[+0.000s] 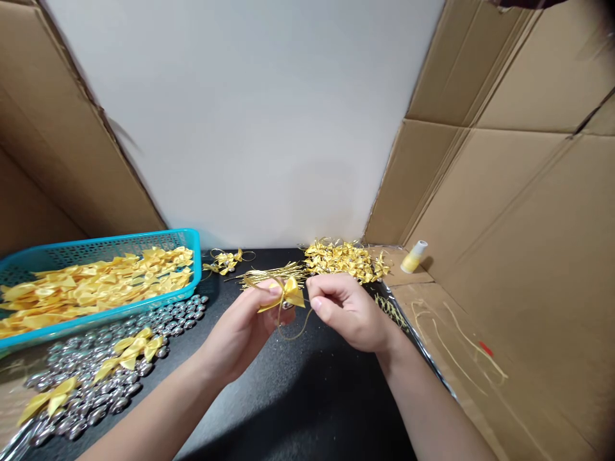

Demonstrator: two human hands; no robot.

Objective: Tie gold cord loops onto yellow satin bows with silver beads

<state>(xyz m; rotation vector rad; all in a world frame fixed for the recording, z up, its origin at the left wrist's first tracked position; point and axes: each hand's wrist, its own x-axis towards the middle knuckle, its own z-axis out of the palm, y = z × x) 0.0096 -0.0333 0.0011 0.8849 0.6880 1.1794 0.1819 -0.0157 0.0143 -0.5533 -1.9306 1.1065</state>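
Observation:
Between thumb and fingers, my left hand (250,320) pinches a yellow ribbon bow (291,293). A silver bead shows at the underside of the bow, partly hidden by the fingers. A thin gold cord (303,330) loops down from the bow and runs across to my right hand (353,312). That hand is closed, with the cord's end pinched between thumb and bent forefinger. Both hands are raised over the black tabletop (307,397), side by side. Behind them lies a bundle of gold cords (273,274), partly covered by the left hand.
On the left stands a turquoise basket (198,256) of yellow bows, with silver beads (98,400) and a few loose bows before it. Finished-looking bows with cords (341,259) are heaped at the back. A thread cone (413,257) stands right, beside cardboard walls (528,256).

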